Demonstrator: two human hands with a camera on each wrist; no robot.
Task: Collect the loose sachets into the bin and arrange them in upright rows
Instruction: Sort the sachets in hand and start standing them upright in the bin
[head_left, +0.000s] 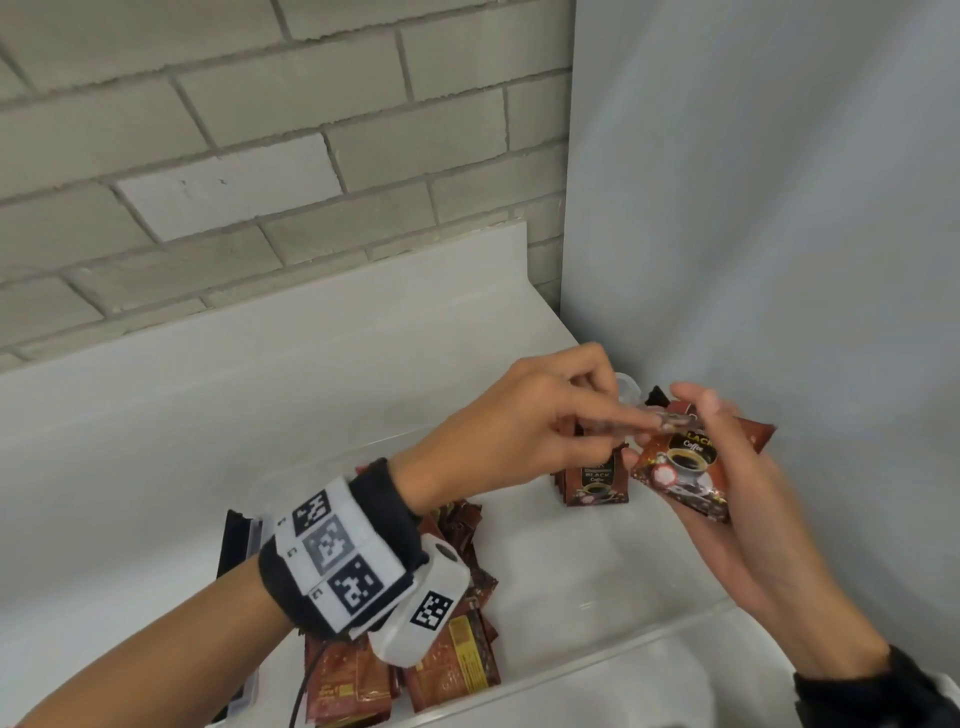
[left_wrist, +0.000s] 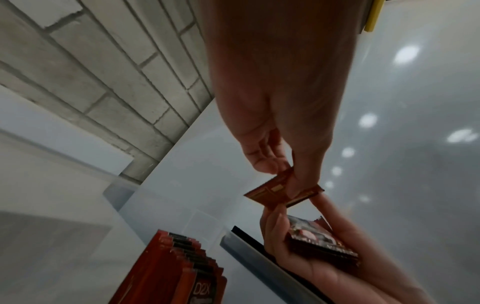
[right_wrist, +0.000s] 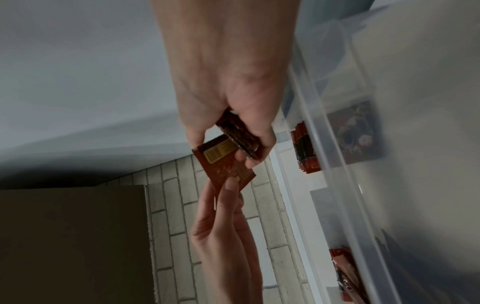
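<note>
A white counter (head_left: 156, 415) fills the lower half of the head view, backed by a brick wall. A clear plastic bin (head_left: 597, 670) rests on it at lower centre. At lower left, a dark-edged flat piece (head_left: 236, 540) lies just beside the bin.

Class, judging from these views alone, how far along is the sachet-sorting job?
Done: a short upright row stands at the clear bin's far end. In hand: the right hand holds a stack of sachets while the left hand pinches a single sachet beside it. Left: a loose heap lies in the bin's near left corner.
</note>
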